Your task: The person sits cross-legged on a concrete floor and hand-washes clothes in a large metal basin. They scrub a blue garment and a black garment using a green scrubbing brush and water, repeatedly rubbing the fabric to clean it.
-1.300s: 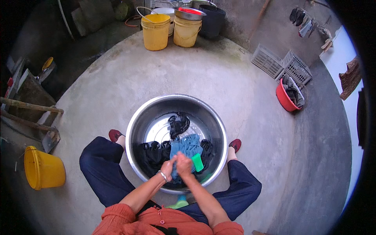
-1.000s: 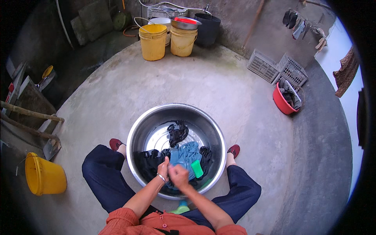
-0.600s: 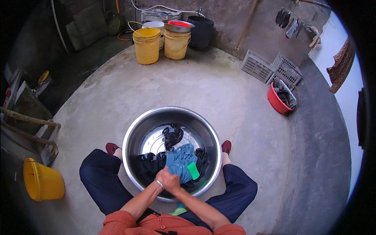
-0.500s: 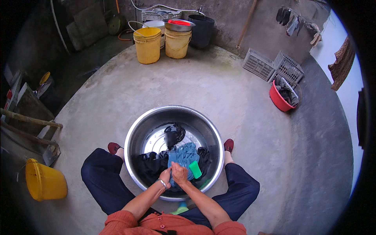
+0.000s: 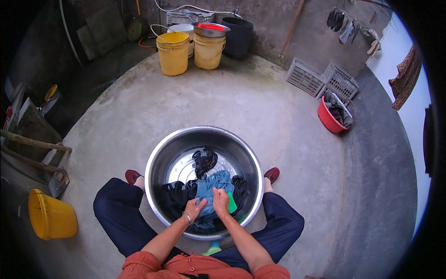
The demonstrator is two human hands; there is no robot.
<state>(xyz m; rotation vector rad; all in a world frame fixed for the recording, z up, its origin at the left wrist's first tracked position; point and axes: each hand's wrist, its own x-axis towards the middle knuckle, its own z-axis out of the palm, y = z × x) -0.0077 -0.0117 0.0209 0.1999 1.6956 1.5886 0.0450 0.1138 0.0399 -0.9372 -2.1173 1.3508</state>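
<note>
Honestly, in the steel basin (image 5: 209, 138), black cloth (image 5: 179, 197) on the left could tangle if dragged along. Left hand (image 5: 193, 208) next: can't tell if it's gripping. Blue cloth (image 5: 220, 178) lies between, right hand (image 5: 220, 202) looks clamped on it, and a careless swing could knock the green block (image 5: 232, 203) beside that.

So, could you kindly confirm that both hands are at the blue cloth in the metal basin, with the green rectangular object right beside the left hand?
Not quite: the head view shows the green rectangular object beside the right hand, not the left hand. Both hands are indeed at the blue cloth in the metal basin.
</note>
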